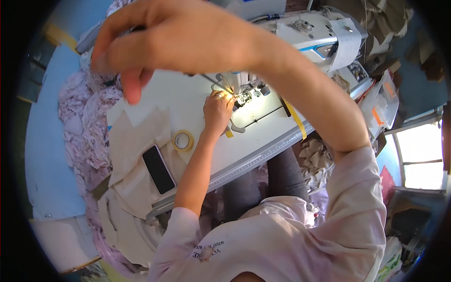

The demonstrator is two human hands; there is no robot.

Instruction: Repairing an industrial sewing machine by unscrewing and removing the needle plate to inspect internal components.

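My left hand (218, 109) is at the lit needle area of a white sewing machine (242, 84), beside the presser foot. Its fingers are bent and drawn together, and a ring shows on one. What they pinch is too small to make out. Raised close to the camera, my right hand (174, 44) crosses the upper left with its fingers bent downward. Blur and the angle hide whether it holds anything. My right forearm covers part of the machine head. Below my left hand, a roll of yellow tape (182, 140) lies near my forearm.
A black-screened phone (159, 169) rests on beige cut fabric (136, 150) at the left. Crumpled pale purple cloth (84, 122) is heaped along the left edge. A ruler strip (244, 162) runs along the table's front. A plastic box (383, 101) stands at the right.
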